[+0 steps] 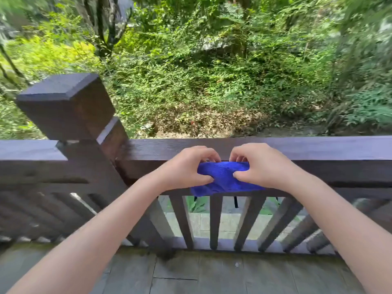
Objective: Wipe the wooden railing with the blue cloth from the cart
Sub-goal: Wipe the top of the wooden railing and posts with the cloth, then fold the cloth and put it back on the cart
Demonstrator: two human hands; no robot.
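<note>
Two bare forearms reach in from the lower corners, nearest of all, and meet at the middle of the view. Beneath them runs a deck of grey, weathered planks with dark seams and a little dirt gathered at the foot of the rail.

The left hand and right hand are side by side, close but apart, both holding the cloth. Each hand's fingers are curled over the cloth's top edge and its thumb presses in from the front, so the fabric is pinched and bunched between them. The cloth is deep blue with a fine ribbed weave, gathered into a soft roll, and it lies in front of the inner face of the rail, its lower edge hanging to where the balusters begin.

The rail is dark brown wood, a thick squared beam with a flat top that catches a pale sheen. The balusters are plain square slats with gaps between them, through which pale paving shows below. To the left stands a heavy square post with a bevelled, low-peaked cap, its grain rough.

Beyond the rail is open air: a bank of dense green ferns and shrubs, sunlit yellow-green at the left, with a patch of brown dry leaves just beyond the rail.
</note>
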